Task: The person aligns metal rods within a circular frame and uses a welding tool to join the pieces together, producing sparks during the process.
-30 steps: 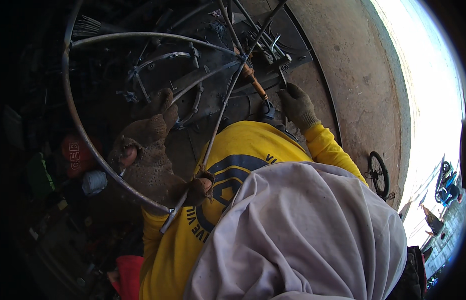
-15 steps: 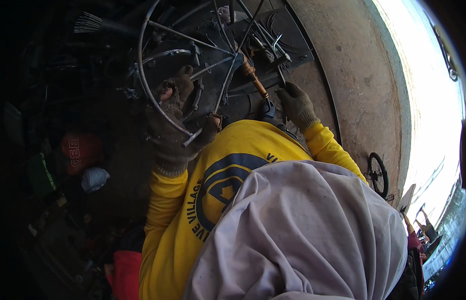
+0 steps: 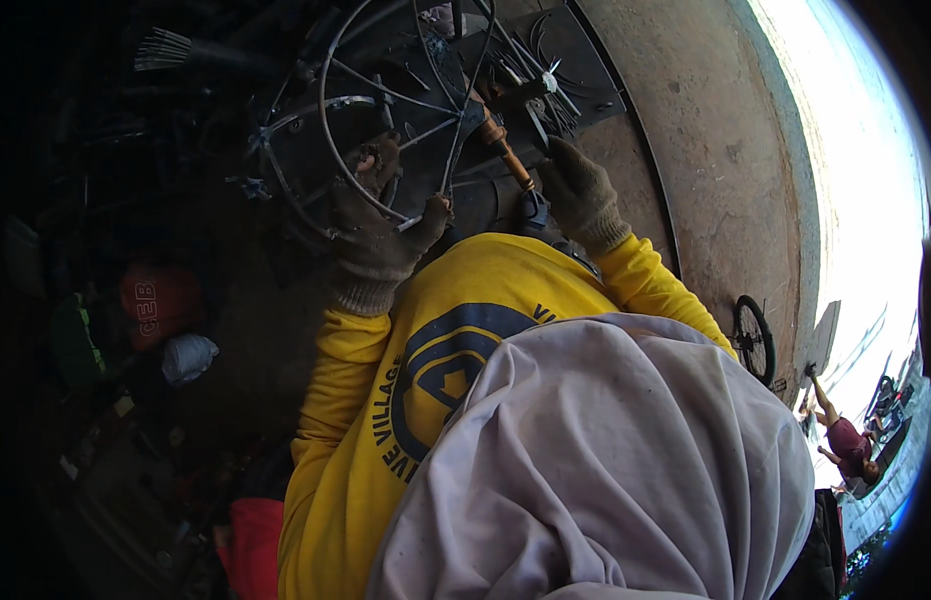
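My left hand (image 3: 380,240), in a brownish work glove, is closed on the lower rim of a spoked round metal frame (image 3: 323,105). Thin rods run inward from its ring and meet near a rust-orange shaft (image 3: 502,150). My right hand (image 3: 582,195), gloved as well, grips the handle of a hammer (image 3: 521,96). The hammer's dark head is raised just right of where the spokes meet; whether it touches anything there I cannot tell. Behind the ring shows a second curved metal piece (image 3: 285,180), partly lost in shadow.
A dark metal sheet (image 3: 597,85) carries several thin rods (image 3: 545,75) beyond the hammer. At the far left lies a bundle of rods (image 3: 165,48). A red cloth item (image 3: 163,305) sits in shadow at left. A bicycle wheel (image 3: 753,340) and another person (image 3: 847,440) are at right.
The round frame and my left hand have shifted right. My right hand has moved slightly up and left, swinging the hammer head the same way.
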Demonstrator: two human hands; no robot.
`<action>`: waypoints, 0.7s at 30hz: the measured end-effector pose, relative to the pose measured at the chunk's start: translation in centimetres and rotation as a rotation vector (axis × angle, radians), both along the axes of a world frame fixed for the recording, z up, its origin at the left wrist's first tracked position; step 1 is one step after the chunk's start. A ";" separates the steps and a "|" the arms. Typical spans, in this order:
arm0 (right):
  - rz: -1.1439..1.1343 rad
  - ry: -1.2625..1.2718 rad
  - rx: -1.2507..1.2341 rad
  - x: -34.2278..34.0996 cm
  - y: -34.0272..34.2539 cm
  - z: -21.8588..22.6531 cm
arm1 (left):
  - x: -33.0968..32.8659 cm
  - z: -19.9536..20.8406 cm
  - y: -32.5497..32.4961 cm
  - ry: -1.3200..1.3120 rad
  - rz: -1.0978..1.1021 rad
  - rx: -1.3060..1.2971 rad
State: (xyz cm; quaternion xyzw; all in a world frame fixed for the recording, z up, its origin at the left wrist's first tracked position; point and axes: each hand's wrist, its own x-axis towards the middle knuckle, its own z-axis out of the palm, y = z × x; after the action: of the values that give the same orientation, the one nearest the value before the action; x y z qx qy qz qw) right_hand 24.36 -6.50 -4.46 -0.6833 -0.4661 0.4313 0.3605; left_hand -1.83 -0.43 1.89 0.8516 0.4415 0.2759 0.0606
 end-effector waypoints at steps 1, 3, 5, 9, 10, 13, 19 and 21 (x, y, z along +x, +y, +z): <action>0.042 -0.014 0.025 -0.2 0.3 0.6 | 0.1 -0.1 0.2 -0.009 -0.020 0.022; 0.070 -0.088 0.149 -0.5 0.8 0.6 | 0.4 -1.0 -0.1 -0.362 -0.023 -0.124; 0.092 -0.164 0.265 -0.8 1.1 0.3 | 0.3 -0.5 0.4 -0.308 -0.023 -0.133; 0.160 -0.253 0.250 -1.2 2.3 0.8 | 0.1 0.3 0.8 -0.203 -0.001 -0.113; 0.250 -0.396 0.220 -1.2 2.6 1.0 | 0.1 0.2 0.7 -0.204 0.002 -0.113; 0.250 -0.489 0.421 -0.6 2.8 -0.4 | -0.1 -0.3 0.6 -0.162 0.035 -0.098; 0.287 -0.480 0.261 -1.2 2.4 0.4 | 0.1 0.0 0.5 -0.355 0.036 -0.189; 0.239 -0.463 0.342 -1.2 2.1 -0.6 | -0.2 0.9 0.9 -0.065 0.004 -0.149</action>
State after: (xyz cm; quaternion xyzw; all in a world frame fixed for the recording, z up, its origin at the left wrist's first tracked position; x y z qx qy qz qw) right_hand 23.17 -4.36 -5.07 -0.6332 -0.6786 0.2187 0.3012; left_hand -2.08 0.46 2.82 0.8344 0.4604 0.2700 0.1376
